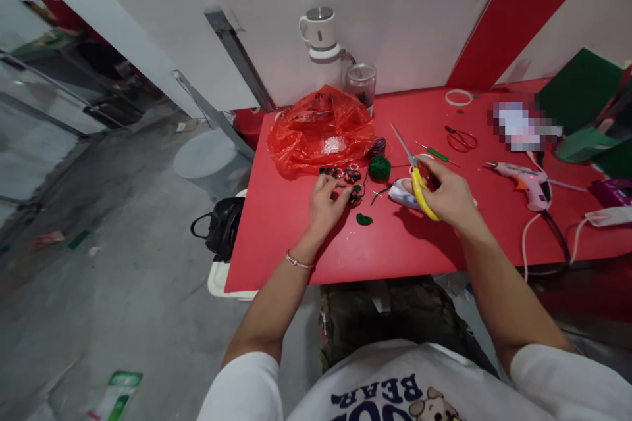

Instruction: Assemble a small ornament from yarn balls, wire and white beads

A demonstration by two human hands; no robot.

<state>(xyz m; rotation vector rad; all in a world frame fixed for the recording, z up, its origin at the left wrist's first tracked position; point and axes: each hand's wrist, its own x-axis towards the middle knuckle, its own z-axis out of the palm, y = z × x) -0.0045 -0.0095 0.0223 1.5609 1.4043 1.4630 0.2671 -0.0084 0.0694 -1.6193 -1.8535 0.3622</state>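
Note:
My left hand is over the red table, thumb and fingertips closed at the edge of a small dark-and-green yarn piece. In my right hand is a pair of scissors with yellow handles, blades pointing up and away to the left. A white cloth-like bundle lies under the scissors. Between my hands are a ball of green yarn, a small green oval piece and some loose green strands. Another dark, colourful yarn piece sits just beyond my left fingertips.
A red plastic bag with white beads lies at the back left, before a clear jar. To the right are a crochet hook, red-handled scissors and a pink glue gun with its cable. A black bag stands left of the table.

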